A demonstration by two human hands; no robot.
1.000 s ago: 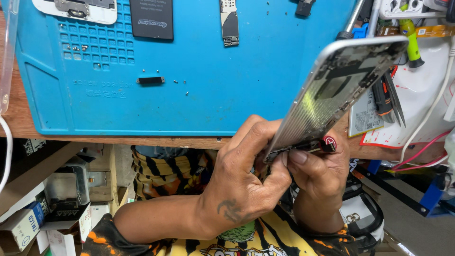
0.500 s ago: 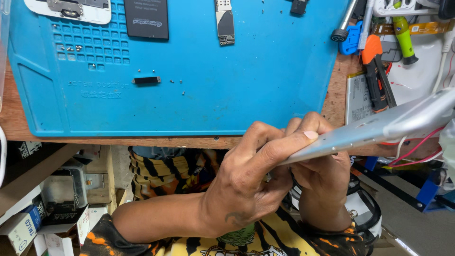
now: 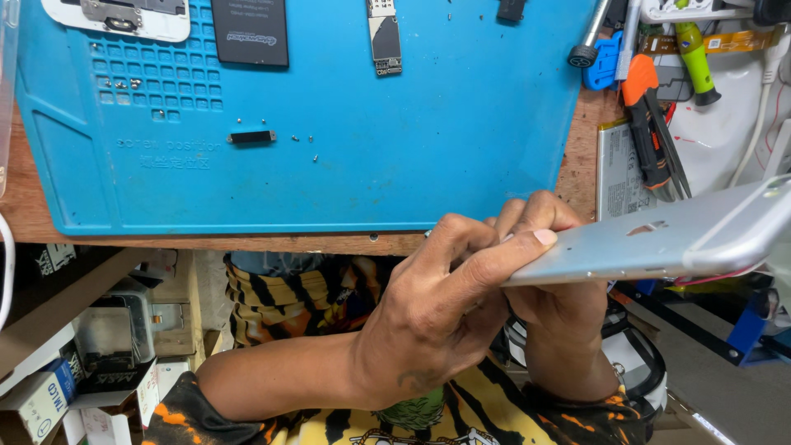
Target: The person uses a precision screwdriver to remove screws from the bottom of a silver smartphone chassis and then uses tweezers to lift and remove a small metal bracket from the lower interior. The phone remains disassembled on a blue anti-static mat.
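Since the earlier frame we have tilted the silver phone housing (image 3: 659,239) flatter. Our left hand (image 3: 445,313) grips its near end from above, our right hand (image 3: 568,321) clasps it from below, before the blue mat (image 3: 428,156).

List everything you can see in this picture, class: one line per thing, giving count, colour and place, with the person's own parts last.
work mat: one, blue, on the wooden bench
phone housing: one, silver, held at the bench's front edge
battery: one, black, top of mat
circuit board: one, narrow, top of mat
cutters: one, orange and black, right of mat
screwdriver: one, green handle, top right
left hand: fingers on the housing's end
right hand: under the housing
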